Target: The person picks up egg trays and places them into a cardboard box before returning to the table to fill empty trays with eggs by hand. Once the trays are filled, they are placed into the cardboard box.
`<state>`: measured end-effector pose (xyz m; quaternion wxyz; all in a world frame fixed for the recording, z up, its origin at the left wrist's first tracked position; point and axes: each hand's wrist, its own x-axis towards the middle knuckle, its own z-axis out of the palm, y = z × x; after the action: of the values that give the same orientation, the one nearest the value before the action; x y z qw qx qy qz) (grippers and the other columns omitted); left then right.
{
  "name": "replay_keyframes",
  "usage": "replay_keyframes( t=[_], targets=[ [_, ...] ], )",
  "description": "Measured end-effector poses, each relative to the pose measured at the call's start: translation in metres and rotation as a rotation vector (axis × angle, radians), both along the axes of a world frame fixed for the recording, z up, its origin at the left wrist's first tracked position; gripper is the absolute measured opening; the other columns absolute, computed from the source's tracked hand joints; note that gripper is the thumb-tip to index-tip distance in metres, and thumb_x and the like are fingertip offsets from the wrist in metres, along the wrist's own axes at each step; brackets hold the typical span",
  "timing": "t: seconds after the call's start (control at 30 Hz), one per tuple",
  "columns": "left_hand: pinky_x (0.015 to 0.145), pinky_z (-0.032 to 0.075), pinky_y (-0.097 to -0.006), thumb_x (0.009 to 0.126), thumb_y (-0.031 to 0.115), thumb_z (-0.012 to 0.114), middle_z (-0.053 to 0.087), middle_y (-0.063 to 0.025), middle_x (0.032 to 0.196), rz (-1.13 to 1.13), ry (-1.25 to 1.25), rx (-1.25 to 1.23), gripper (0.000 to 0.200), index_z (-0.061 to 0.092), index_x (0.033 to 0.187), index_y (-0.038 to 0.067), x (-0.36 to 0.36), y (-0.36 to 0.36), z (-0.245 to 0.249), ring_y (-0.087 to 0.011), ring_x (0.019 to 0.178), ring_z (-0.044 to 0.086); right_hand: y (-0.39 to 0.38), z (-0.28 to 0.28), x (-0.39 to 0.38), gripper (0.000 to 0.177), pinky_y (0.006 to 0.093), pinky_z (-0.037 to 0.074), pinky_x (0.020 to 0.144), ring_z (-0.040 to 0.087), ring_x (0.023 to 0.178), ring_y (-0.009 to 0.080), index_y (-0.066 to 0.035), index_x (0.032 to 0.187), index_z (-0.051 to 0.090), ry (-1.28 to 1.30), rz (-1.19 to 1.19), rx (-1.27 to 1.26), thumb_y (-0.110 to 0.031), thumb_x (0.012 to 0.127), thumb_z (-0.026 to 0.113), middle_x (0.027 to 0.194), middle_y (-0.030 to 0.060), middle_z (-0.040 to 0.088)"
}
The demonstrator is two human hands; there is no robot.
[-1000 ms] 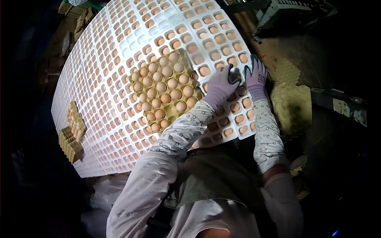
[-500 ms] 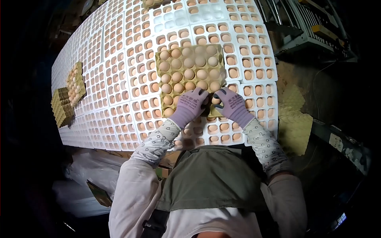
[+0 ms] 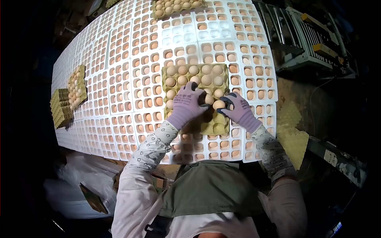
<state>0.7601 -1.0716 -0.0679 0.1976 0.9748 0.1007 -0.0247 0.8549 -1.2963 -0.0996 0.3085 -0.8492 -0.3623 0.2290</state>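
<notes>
A yellowish pulp egg tray [image 3: 208, 127] lies on white foam trays [image 3: 180, 39] filled with eggs. Its far rows hold pale brown eggs [image 3: 206, 80]; some near cups are bare. My left hand [image 3: 189, 102], in a purple glove with dark fingertips, reaches over the tray's middle with fingers curled and spread around eggs; what it grips is partly hidden. My right hand [image 3: 237, 108], gloved alike, is at the tray's right side, its fingertips closed on an egg [image 3: 218, 105].
Another egg tray [image 3: 178, 7] lies at the far edge. At the left stand a partly filled tray [image 3: 76, 87] and a stack of pulp trays [image 3: 60, 108]. A roller conveyor [image 3: 297, 37] is at the upper right, with pulp trays [image 3: 293, 142] below it.
The view has shifted, so the pulp tray appears lower. More near cups are bare. My left hand has moved farther over the tray, and my hands are farther apart.
</notes>
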Motion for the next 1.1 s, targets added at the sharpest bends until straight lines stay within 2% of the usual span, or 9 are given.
replay_keyframes(
  t=[0.1, 0.17, 0.23, 0.33, 0.47, 0.63, 0.73, 0.97, 1.1],
  targets=[
    [0.091, 0.052, -0.0433, 0.069, 0.042, 0.084, 0.059, -0.0115, 0.117, 0.175, -0.058, -0.171, 0.049, 0.072, 0.109, 0.016, 0.055, 0.032, 0.022, -0.0319, 0.112, 0.059, -0.003, 0.013, 0.064, 0.047, 0.0332, 0.054, 0.084, 0.065, 0.092, 0.0222, 0.0, 0.123, 0.064, 0.854, -0.431, 0.326, -0.015, 0.082, 0.081, 0.105, 0.0093, 0.067],
    [0.09, 0.053, -0.0442, 0.073, 0.043, 0.081, 0.057, -0.0113, 0.122, 0.217, -0.151, 0.005, 0.043, 0.072, 0.108, 0.02, 0.112, 0.05, 0.014, -0.0321, 0.112, 0.059, 0.011, -0.008, 0.116, 0.047, 0.032, 0.056, 0.074, 0.069, 0.085, 0.0149, 0.002, 0.123, 0.064, 0.399, -0.422, 0.396, -0.019, 0.085, 0.081, 0.105, 0.0077, 0.072],
    [0.09, 0.054, -0.0441, 0.081, 0.043, 0.075, 0.057, -0.0147, 0.125, 0.259, -0.127, 0.134, 0.037, 0.072, 0.109, 0.018, 0.17, 0.058, 0.01, -0.0355, 0.112, 0.059, 0.052, -0.023, 0.16, 0.046, 0.0365, 0.055, 0.085, 0.068, 0.094, 0.0271, -0.001, 0.123, 0.063, -0.039, -0.374, 0.477, -0.017, 0.083, 0.079, 0.108, 0.0129, 0.07],
    [0.092, 0.055, -0.0443, 0.078, 0.033, 0.081, 0.054, -0.0117, 0.127, 0.322, 0.053, 0.286, 0.041, 0.072, 0.116, 0.024, 0.235, 0.068, -0.011, -0.0325, 0.114, 0.059, 0.116, -0.026, 0.207, 0.044, 0.0461, 0.053, 0.092, 0.064, 0.107, 0.0366, -0.009, 0.12, 0.064, -0.161, -0.379, 0.244, -0.028, 0.083, 0.077, 0.116, 0.0154, 0.067],
    [0.091, 0.054, -0.0462, 0.092, 0.031, 0.06, 0.054, -0.0149, 0.126, 0.268, 0.186, 0.317, 0.038, 0.066, 0.129, 0.024, 0.279, 0.084, -0.052, -0.0356, 0.11, 0.062, 0.163, -0.051, 0.247, 0.047, 0.0461, 0.054, 0.091, 0.062, 0.116, 0.0305, -0.018, 0.129, 0.06, -0.333, -0.165, -0.165, -0.034, 0.086, 0.073, 0.126, 0.0108, 0.057],
    [0.096, 0.051, -0.0461, 0.092, 0.034, 0.058, 0.059, -0.0186, 0.13, 0.28, -0.046, 0.058, 0.058, 0.05, 0.148, 0.023, 0.346, 0.074, -0.044, -0.0351, 0.115, 0.063, 0.155, -0.094, 0.271, 0.05, 0.0589, 0.033, 0.113, 0.051, 0.128, 0.0343, -0.013, 0.132, 0.058, -0.691, -0.313, 0.01, -0.033, 0.088, 0.068, 0.138, 0.0116, 0.054],
    [0.104, 0.049, -0.0443, 0.079, 0.045, 0.068, 0.052, -0.0254, 0.141, 0.199, 0.21, 0.149, 0.083, 0.041, 0.154, 0.021, 0.378, 0.071, -0.053, -0.0399, 0.123, 0.059, 0.13, -0.095, 0.256, 0.061, 0.0608, 0.024, 0.117, 0.042, 0.137, 0.0374, -0.011, 0.142, 0.052, -0.631, -0.324, -0.076, -0.035, 0.088, 0.067, 0.147, 0.0163, 0.047],
    [0.1, 0.048, -0.0499, 0.09, 0.033, 0.063, 0.051, -0.023, 0.137, 0.045, -0.34, 0.161, 0.058, 0.051, 0.144, 0.015, 0.395, 0.023, -0.1, -0.0406, 0.121, 0.056, 0.063, -0.081, 0.176, 0.064, 0.0552, 0.035, 0.111, 0.046, 0.128, 0.0441, 0.002, 0.144, 0.047, -0.338, -0.455, 0.349, -0.025, 0.089, 0.064, 0.144, 0.0226, 0.048],
    [0.122, 0.017, -0.0561, 0.099, 0.052, 0.049, 0.035, -0.0243, 0.157, -0.022, -0.273, 0.212, 0.071, 0.039, 0.153, 0.009, 0.36, 0.02, -0.134, -0.0428, 0.147, 0.029, 0.047, -0.064, 0.127, 0.06, 0.0511, 0.039, 0.109, 0.048, 0.129, 0.0436, 0.004, 0.142, 0.047, -0.231, -0.446, 0.409, -0.016, 0.088, 0.065, 0.142, 0.023, 0.052]
  ],
)
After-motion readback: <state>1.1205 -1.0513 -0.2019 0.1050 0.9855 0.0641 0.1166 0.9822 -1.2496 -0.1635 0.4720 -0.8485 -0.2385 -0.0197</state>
